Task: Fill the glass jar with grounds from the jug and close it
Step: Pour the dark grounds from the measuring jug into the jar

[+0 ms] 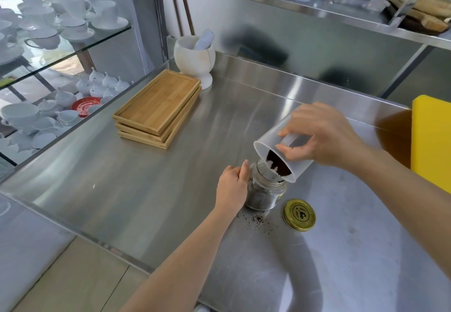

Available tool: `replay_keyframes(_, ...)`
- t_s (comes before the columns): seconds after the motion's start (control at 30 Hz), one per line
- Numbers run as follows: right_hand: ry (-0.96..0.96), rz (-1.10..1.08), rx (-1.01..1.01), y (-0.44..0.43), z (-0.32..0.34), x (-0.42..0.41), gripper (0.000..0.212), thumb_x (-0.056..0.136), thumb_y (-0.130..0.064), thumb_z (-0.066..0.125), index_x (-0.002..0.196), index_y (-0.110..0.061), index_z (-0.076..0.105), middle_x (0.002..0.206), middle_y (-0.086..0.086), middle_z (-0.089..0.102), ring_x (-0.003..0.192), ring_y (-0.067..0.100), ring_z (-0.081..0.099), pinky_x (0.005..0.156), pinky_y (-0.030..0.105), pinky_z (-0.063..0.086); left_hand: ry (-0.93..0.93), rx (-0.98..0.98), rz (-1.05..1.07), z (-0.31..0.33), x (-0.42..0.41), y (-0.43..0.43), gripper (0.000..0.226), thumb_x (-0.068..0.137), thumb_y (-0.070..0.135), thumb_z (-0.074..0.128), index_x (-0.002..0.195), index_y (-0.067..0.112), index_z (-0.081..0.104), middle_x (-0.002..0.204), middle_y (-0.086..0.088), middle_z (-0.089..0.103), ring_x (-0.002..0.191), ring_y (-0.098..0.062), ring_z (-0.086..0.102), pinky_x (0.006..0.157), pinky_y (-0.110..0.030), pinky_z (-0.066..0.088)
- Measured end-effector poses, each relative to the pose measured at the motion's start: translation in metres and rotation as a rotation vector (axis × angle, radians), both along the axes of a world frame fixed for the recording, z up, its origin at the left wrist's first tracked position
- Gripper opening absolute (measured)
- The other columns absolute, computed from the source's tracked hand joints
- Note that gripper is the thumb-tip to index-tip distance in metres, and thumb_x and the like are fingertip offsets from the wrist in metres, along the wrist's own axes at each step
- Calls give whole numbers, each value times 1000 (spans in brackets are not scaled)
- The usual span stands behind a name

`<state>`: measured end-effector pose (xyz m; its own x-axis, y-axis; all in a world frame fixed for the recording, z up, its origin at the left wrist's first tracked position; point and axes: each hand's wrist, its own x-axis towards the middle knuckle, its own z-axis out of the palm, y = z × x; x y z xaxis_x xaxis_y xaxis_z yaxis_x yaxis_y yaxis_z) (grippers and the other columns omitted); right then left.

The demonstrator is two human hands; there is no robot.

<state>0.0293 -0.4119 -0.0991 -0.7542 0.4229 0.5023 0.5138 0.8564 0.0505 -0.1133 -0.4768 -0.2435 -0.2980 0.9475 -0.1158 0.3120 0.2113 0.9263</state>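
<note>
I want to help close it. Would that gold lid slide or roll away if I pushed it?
The gold lid lies flat on the smooth steel counter, so it would probably slide, not roll. It looks thin and likely light. Stood on its round edge, it might roll.

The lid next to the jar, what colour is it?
The lid is gold with dark markings on top, seen clearly in the head view.

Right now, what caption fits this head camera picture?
Right hand tips the jug, pouring grounds into the glass jar steadied by the left hand.
</note>
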Motion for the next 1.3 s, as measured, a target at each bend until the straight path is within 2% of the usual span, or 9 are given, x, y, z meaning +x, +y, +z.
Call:
replay_keyframes(0.1,-15,6,22,0,-2,-2,37,71,-42,55,59,-9,67,52,9,56,50,29,50,46,32,36,2,2,-2,-2,1,0,56,97,38,36,48,12,28,63,0,33,63,-14,41,65,-31,28)
replay_keyframes(0.33,-32,6,10,0,-1,0,38,72,-43,54,60,-9,67,51,9,55,49,30,48,47,33,35,23,3,-13,-3,0,0,56,97,38,35,49,9,33,69,-3,39,68,-18,45,65,-31,28)
replay_keyframes(0.47,45,10,1,2,8,0,35,71,-40,58,60,-8,67,51,9,55,49,28,46,48,34,37,1,7,-5,-4,0,1,56,97,38,37,48,11,30,68,-3,39,66,-17,43,62,-31,25)
replay_keyframes(0.6,-38,11,26,1,2,-3,36,70,-41,56,57,-9,65,49,8,54,48,28,48,47,33,37,8,10,-4,-6,1,2,56,97,38,36,49,10,28,69,-6,39,66,-17,42,60,-31,23)
replay_keyframes(0.73,-37,-3,17,3,0,-3,38,70,-43,54,56,-9,65,50,9,54,49,29,49,46,32,36,4,13,-4,-5,1,3,56,97,38,37,50,10,29,70,-8,41,71,-22,45,64,-32,28)
replay_keyframes(0.87,-48,-13,4,4,0,-3,40,71,-44,53,57,-9,65,51,10,54,50,30,48,45,34,37,8,15,-7,-5,1,3,56,97,37,37,49,11,28,66,-4,37,69,-21,42,60,-31,22)
replay_keyframes(0.97,-37,-13,1,4,1,-2,40,72,-45,53,58,-10,65,51,8,54,50,29,47,46,33,34,3,12,-5,-5,1,4,55,97,37,37,49,11,28,70,-5,39,67,-20,42,61,-32,24)
replay_keyframes(1.3,-35,73,144,1,4,0,30,73,-36,60,58,-10,65,48,7,50,47,28,45,49,29,31,3,26,-13,-6,1,3,55,97,37,36,50,11,28,64,-1,34,65,-17,40,61,-32,25)
